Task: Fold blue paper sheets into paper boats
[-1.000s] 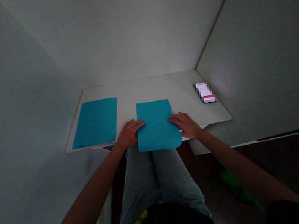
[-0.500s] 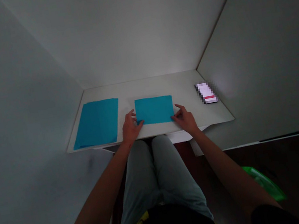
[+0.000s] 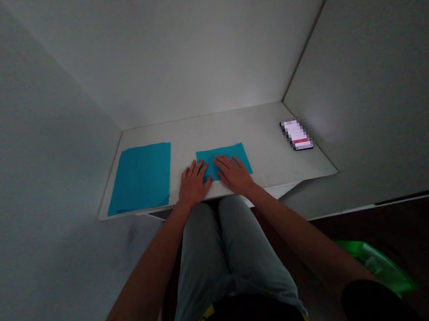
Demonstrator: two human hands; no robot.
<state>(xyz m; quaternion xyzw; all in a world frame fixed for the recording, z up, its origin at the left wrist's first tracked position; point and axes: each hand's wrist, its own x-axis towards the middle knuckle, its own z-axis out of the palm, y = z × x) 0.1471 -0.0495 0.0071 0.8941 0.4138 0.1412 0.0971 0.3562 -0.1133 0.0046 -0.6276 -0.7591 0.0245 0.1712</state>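
Observation:
A blue sheet of paper, small and rectangular, lies on the white desk in front of me. My left hand rests at its left edge, palm down, with the fingers spread partly over the paper. Across the middle of the sheet lies my right hand, flat and with its fingers apart. The two hands are close together and cover much of the near part of the paper. To the left sits a stack of larger blue paper sheets, its edges slightly uneven.
A phone with a lit, blurred screen lies at the right side of the white desk. Walls enclose the desk at the back and both sides. A green plastic item is on the dark floor at lower right.
My right hand has moved left from the paper's right edge onto its middle and flattened. My left hand has laid its fingers down. The paper looks shorter from front to back.

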